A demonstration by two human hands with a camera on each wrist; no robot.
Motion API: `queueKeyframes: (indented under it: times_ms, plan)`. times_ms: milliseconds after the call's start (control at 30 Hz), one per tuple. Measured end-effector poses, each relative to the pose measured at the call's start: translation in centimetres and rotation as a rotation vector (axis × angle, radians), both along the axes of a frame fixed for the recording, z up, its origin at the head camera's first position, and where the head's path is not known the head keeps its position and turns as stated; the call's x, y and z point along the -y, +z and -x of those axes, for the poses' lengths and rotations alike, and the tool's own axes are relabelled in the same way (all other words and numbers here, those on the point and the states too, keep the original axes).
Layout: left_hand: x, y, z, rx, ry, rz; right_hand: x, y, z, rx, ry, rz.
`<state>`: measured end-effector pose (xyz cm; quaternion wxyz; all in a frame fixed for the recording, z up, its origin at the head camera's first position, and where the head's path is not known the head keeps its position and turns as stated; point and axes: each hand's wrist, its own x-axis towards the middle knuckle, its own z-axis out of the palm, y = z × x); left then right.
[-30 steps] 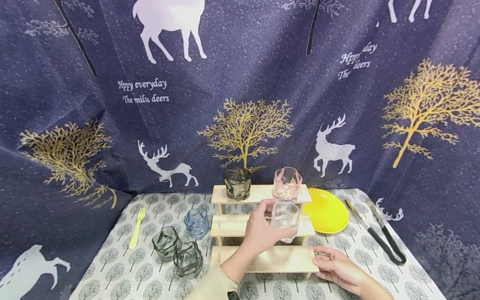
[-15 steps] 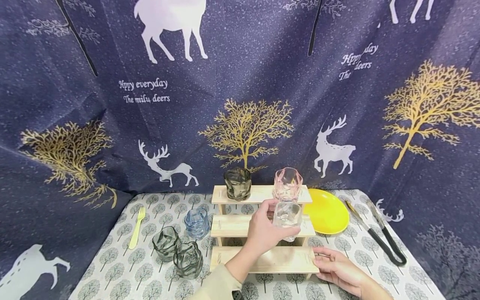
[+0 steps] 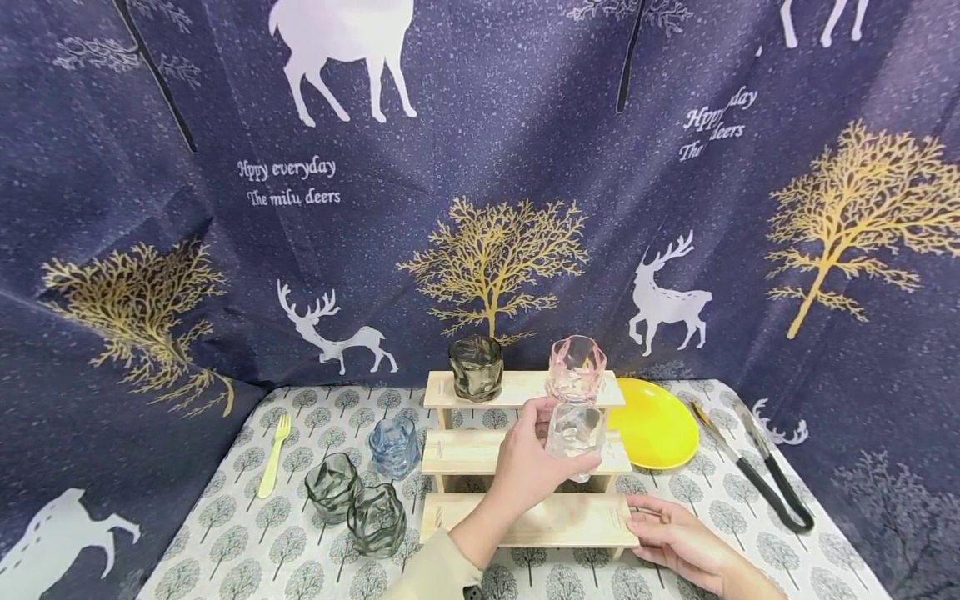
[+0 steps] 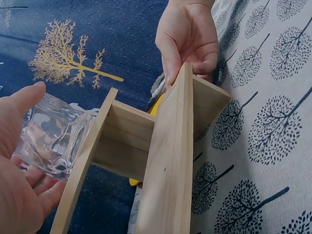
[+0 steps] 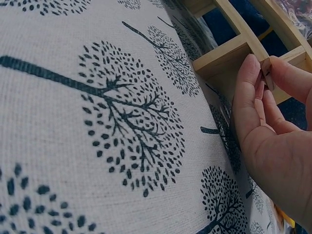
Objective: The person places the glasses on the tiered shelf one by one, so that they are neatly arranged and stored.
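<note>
My left hand (image 3: 528, 462) grips a clear, faceted glass (image 3: 576, 429) by its sides, upright at the right end of the middle step of a three-tier wooden shelf (image 3: 465, 450). In the left wrist view the glass (image 4: 53, 136) has its base right at the board's surface, thumb on one side and fingers on the other. My right hand (image 3: 675, 533) pinches the right end of the lowest board between thumb and fingers; the right wrist view shows the fingertips (image 5: 251, 66) on that corner. On the top step stand a smoky dark glass (image 3: 476, 368) and a pink glass (image 3: 576, 369).
Left of the shelf are a blue glass (image 3: 393, 447) and two grey glasses, one (image 3: 332, 489) behind the other (image 3: 377, 520). A yellow fork (image 3: 275, 457) lies farther left. A yellow plate (image 3: 652, 425) and black-handled tongs (image 3: 772, 492) lie to the right. A patterned curtain (image 3: 480, 167) hangs behind.
My left hand has shifted slightly to the right with the clear glass, then stayed nearly still. The right hand keeps its hold on the lowest board.
</note>
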<state>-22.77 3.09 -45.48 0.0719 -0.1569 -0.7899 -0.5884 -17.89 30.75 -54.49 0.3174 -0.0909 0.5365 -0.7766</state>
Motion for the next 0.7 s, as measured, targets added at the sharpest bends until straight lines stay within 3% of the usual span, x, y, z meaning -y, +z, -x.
queueKeyframes:
  times_ms: [300,500,700]
  plan:
    - [1.6,0.3,-1.0,0.010,-0.055,0.009,0.1,-0.1,-0.1,-0.004,-0.006,0.012]
    - [4.0,0.4,-1.8,0.010,-0.067,-0.024,0.2,0.0,-0.2,-0.002,-0.004,0.009]
    - [6.9,0.2,-2.7,-0.041,-0.061,-0.034,0.2,0.1,-0.1,-0.011,-0.005,-0.002]
